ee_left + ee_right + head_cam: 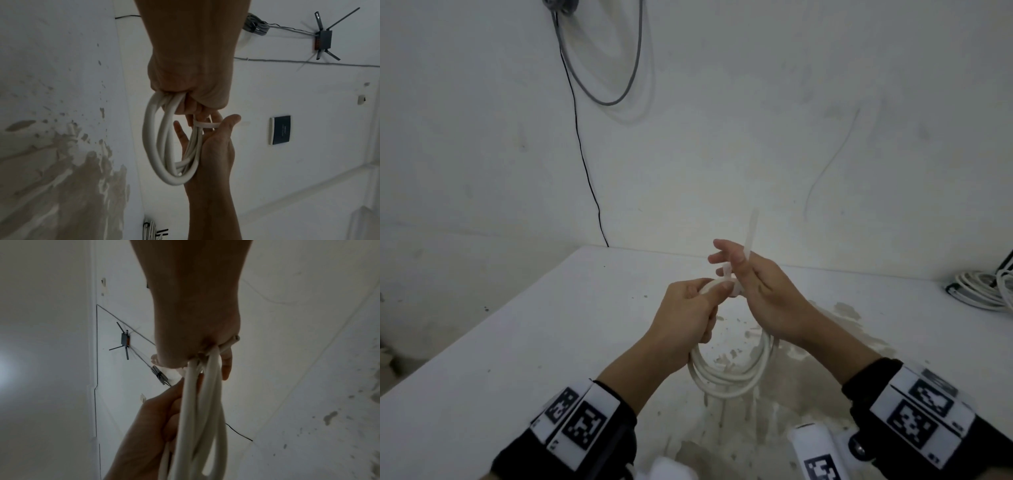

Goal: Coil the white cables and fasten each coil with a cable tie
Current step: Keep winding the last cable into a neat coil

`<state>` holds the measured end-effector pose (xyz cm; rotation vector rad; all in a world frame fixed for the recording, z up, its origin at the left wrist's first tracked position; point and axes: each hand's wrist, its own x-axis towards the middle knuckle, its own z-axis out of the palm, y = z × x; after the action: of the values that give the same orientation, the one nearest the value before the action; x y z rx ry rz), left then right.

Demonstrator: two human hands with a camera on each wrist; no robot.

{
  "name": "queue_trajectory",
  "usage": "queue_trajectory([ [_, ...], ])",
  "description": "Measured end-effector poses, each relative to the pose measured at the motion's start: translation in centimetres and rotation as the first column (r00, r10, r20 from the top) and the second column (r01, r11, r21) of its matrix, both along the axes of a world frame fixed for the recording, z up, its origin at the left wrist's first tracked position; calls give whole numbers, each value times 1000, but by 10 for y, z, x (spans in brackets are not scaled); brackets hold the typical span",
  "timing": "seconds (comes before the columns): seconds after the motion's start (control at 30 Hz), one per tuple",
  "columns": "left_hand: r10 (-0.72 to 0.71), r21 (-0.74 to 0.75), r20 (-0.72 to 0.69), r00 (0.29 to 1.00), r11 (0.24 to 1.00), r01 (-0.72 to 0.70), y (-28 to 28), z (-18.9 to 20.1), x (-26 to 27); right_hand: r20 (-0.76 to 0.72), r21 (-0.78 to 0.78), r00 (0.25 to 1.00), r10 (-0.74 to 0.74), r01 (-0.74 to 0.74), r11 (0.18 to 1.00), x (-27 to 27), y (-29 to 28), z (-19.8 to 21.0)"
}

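Coil [729, 373] hangs in the air over the counter [517, 342], roughly mid-counter towards the near edge, above the worn patch. It touches no surface. L hand [688, 318] has fingers curled round the top of the coil, thumb pressed on the bundle right at the tie [729, 274]. R hand [760, 291] pinches the tie tail betw. thumb and palm side; its other fingers are spread loose, and the tail sticks up past them. The L wrist view shows the tie band [205, 125] already looped round the strands.

Step in hand, as I judge it: cinching the tie.

How to do it well:
- Keep the L thumb beside the tie head, so the strands stay bunched and don't fan out while pulling.
- Pull the tail straight out from the head, not sideways, else the ratchet may bind or the band twist.
- Check all strands sit inside the loop first. In the R wrist view, strands [201, 402] run loose and uneven, so one could slip out.
- Snug, not crushing, bc cable jacket looks soft and may kink.
- Whether the tail is already through the head I can't tell; the hands hide it.

More cables [979, 287] lie at the far R edge of the counter, prob. next.
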<state>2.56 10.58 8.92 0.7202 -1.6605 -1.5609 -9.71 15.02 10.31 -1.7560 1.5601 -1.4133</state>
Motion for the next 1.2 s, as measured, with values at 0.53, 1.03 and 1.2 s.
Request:
queue_trajectory([
  [0.53,223,-327,-46,974,918,-226,18,-6,-37,565,-126,822,-79,181,975,-30,48,15],
  [1.03,335,-508,-149,930,781,-363,18,-1,-40,306,-137,942,-138,187,973,-30,54,16],
  [1.2,323,-540,-161,933,762,-357,19,-4,-41,230,-171,955,-189,231,958,-27,51,15],
])
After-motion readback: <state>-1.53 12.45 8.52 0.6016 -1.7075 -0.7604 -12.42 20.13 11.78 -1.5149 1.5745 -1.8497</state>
